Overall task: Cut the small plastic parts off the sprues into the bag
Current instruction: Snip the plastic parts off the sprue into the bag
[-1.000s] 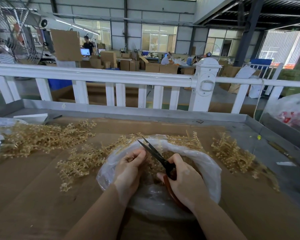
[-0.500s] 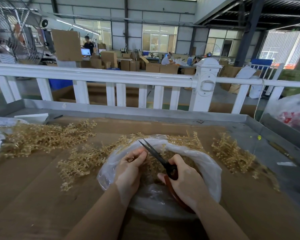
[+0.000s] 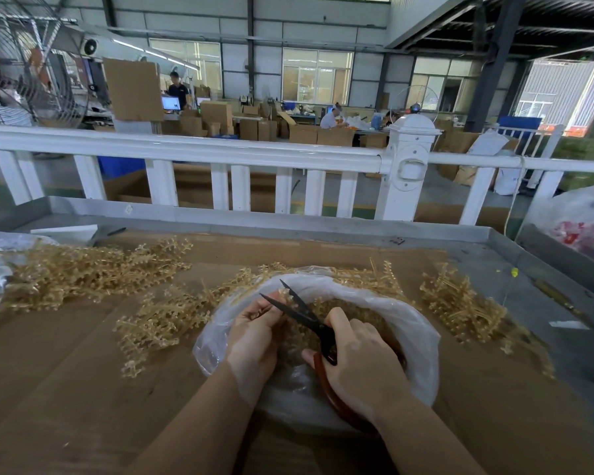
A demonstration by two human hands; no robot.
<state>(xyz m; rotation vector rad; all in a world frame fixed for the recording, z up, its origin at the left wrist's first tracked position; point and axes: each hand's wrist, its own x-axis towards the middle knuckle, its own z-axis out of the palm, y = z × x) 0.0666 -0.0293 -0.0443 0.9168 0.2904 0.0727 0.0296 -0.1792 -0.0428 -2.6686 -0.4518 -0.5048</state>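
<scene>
Amber plastic, thin and translucent, is pinched in the left hand [image 3: 254, 334], whose fingers curl round a small sprue [image 3: 259, 311] held over the mouth of the bag [image 3: 422, 341]; how much of the piece is left I cannot tell, since the fingers hide most of it. The right hand [image 3: 360, 368] is closed round the reddish handles of the scissors [image 3: 302, 315], whose dark blades stand apart in a narrow V with their tips right at the left fingertips. The sprue looks very light, stiff and probably brittle, so it should snip cleanly rather than bend, but its small smooth stem could slip or twist in the pinch; holding it by the central runner, close to the branch being cut and clear of the blades, seems the safest hold. The bag is soft clear film, its rim rolled open and slack, already holding a bed of cut parts [image 3: 354, 318], and it would likely shift if knocked. Outward on the cardboard-covered counter [image 3: 66, 389] lie uncut sprues: a heap [image 3: 83, 272] at far left, a looser spread [image 3: 165, 320] just beside the bag, and another pile [image 3: 460, 306] on the right
</scene>
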